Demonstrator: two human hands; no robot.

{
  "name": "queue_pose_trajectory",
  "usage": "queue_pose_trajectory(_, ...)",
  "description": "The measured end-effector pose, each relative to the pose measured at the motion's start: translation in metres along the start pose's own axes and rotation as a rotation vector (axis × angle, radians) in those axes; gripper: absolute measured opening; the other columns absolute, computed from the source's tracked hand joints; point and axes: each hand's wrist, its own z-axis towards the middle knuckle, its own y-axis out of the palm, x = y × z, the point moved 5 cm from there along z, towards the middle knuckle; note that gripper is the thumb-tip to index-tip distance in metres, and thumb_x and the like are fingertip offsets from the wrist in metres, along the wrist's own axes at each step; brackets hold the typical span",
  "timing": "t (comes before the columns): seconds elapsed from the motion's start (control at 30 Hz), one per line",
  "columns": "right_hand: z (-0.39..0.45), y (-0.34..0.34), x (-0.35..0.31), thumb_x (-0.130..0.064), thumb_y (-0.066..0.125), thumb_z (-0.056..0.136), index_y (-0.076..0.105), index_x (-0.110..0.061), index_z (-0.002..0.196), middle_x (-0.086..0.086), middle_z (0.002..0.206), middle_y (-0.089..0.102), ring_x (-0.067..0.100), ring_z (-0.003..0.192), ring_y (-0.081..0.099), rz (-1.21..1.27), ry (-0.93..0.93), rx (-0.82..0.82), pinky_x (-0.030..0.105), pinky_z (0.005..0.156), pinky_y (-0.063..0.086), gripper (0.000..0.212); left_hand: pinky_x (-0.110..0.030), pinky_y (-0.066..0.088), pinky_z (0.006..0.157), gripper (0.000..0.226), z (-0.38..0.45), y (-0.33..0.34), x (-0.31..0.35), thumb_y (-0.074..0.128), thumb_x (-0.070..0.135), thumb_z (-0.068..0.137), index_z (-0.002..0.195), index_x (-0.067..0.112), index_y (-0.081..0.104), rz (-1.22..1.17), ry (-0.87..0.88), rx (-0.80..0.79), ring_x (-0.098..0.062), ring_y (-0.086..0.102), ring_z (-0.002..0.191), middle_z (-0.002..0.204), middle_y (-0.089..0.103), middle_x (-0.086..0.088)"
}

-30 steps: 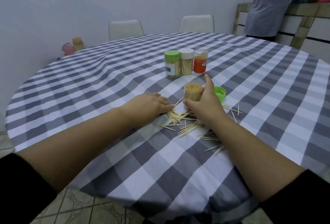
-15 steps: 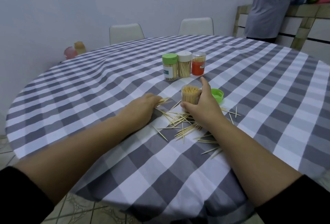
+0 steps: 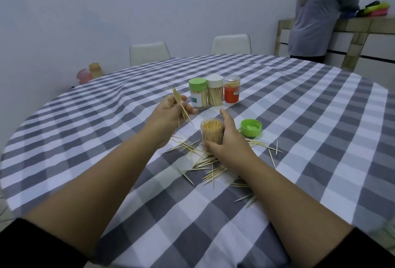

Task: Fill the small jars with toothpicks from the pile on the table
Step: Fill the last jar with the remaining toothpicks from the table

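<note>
An open clear jar [image 3: 211, 132] packed with toothpicks stands upright on the checked tablecloth [image 3: 299, 118]. My right hand [image 3: 229, 141] grips its side. My left hand [image 3: 168, 113] is raised above the table to the left of the jar and pinches a small bunch of toothpicks [image 3: 181, 107]. Loose toothpicks [image 3: 205, 161] lie scattered on the cloth in front of and around the jar. The jar's green lid [image 3: 251, 127] lies just right of my right hand.
Three closed toothpick jars stand in a row behind: a green-lidded one [image 3: 198, 93], a white-lidded one [image 3: 215, 90], a red-labelled one [image 3: 232, 89]. Two white chairs [image 3: 149, 53] sit at the table's far side. A person [image 3: 320, 11] stands at a counter, far right.
My left hand left the pile, picked up a bunch of toothpicks and rose up and away from the table. My right hand stayed on the jar.
</note>
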Motion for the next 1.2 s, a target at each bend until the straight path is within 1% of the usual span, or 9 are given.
queue_pose_trajectory(0.33, 0.004, 0.004, 0.002, -0.029, 0.067, 0.084, 0.002, -0.034, 0.149, 0.004, 0.129, 0.054, 0.024, 0.112, 0.055, -0.023, 0.007, 0.016, 0.042, 0.097, 0.045, 0.092, -0.042, 0.037, 0.109, 0.016, -0.001, 0.032, -0.002, 0.040, 0.018, 0.102, 0.097, 0.021, 0.055, 0.120, 0.007, -0.038, -0.025, 0.058, 0.115, 0.095, 0.070, -0.001)
queue_pose_trajectory(0.5, 0.003, 0.003, 0.001, -0.023, 0.068, 0.082, 0.020, -0.045, 0.135, 0.001, 0.108, 0.063, 0.022, 0.092, 0.062, 0.019, -0.042, 0.026, 0.042, 0.082, 0.052, 0.075, -0.045, 0.034, 0.110, 0.016, -0.003, 0.036, -0.009, 0.042, 0.022, 0.101, 0.101, 0.022, 0.058, 0.266, 0.011, -0.074, -0.020, 0.055, 0.119, 0.109, 0.069, -0.002)
queue_pose_trajectory(0.6, 0.002, 0.003, 0.000, -0.025, 0.067, 0.084, 0.014, -0.044, 0.137, -0.003, 0.122, 0.059, 0.019, 0.103, 0.059, 0.002, -0.035, 0.006, 0.043, 0.090, 0.049, 0.078, -0.032, 0.039, 0.103, 0.019, -0.006, 0.039, -0.009, 0.040, 0.022, 0.102, 0.102, 0.019, 0.058, 0.321, 0.008, -0.087, -0.012, 0.056, 0.111, 0.098, 0.067, 0.006)
queue_pose_trajectory(0.67, 0.003, 0.003, 0.001, -0.029, 0.067, 0.085, 0.004, -0.037, 0.147, 0.000, 0.134, 0.051, 0.022, 0.115, 0.054, -0.023, -0.016, -0.005, 0.043, 0.097, 0.045, 0.089, -0.018, 0.041, 0.084, 0.021, -0.010, 0.040, -0.007, 0.040, 0.026, 0.101, 0.105, 0.018, 0.059, 0.385, 0.001, -0.078, -0.002, 0.054, 0.097, 0.095, 0.061, 0.012)
queue_pose_trajectory(0.8, 0.005, 0.005, 0.003, -0.031, 0.066, 0.085, -0.001, -0.034, 0.149, 0.004, 0.139, 0.048, 0.023, 0.118, 0.052, -0.032, -0.009, -0.010, 0.044, 0.098, 0.045, 0.093, -0.023, 0.046, 0.079, 0.019, -0.012, 0.042, -0.012, 0.045, 0.028, 0.099, 0.096, 0.021, 0.062, 0.437, -0.070, -0.125, -0.008, 0.059, 0.088, 0.087, 0.063, 0.010)
queue_pose_trajectory(0.87, 0.005, 0.005, 0.004, -0.031, 0.066, 0.085, -0.002, -0.036, 0.148, 0.004, 0.138, 0.049, 0.023, 0.117, 0.053, -0.032, -0.009, -0.004, 0.045, 0.097, 0.046, 0.093, -0.016, 0.047, 0.072, 0.020, -0.013, 0.042, -0.013, 0.044, 0.030, 0.100, 0.100, 0.022, 0.063, 0.413, -0.106, -0.154, -0.007, 0.059, 0.087, 0.091, 0.064, 0.008)
queue_pose_trajectory(0.93, 0.006, 0.005, 0.004, -0.031, 0.066, 0.085, -0.001, -0.036, 0.148, 0.002, 0.136, 0.050, 0.023, 0.116, 0.053, -0.029, -0.017, -0.002, 0.044, 0.097, 0.045, 0.093, -0.015, 0.044, 0.081, 0.031, -0.012, 0.040, -0.013, 0.038, 0.041, 0.100, 0.114, 0.025, 0.060, 0.434, -0.096, -0.159, -0.006, 0.055, 0.101, 0.112, 0.060, 0.006)
queue_pose_trajectory(1.03, 0.006, 0.006, 0.004, -0.029, 0.068, 0.083, 0.002, -0.036, 0.147, 0.001, 0.134, 0.052, 0.023, 0.115, 0.054, -0.015, -0.028, -0.001, 0.044, 0.098, 0.045, 0.092, -0.043, 0.030, 0.111, 0.044, -0.008, 0.037, -0.012, 0.027, 0.059, 0.096, 0.108, 0.036, 0.062, 0.452, -0.070, -0.127, -0.019, 0.040, 0.130, 0.140, 0.047, -0.001)
queue_pose_trajectory(1.2, 0.006, 0.004, 0.003, -0.028, 0.067, 0.084, -0.001, -0.032, 0.149, 0.001, 0.146, 0.041, 0.022, 0.125, 0.047, -0.021, -0.031, -0.010, 0.043, 0.102, 0.042, 0.095, -0.037, 0.040, 0.095, 0.041, -0.006, 0.044, -0.014, 0.030, 0.051, 0.099, 0.096, 0.025, 0.061, 0.544, -0.127, -0.153, -0.025, 0.051, 0.119, 0.117, 0.059, -0.004)
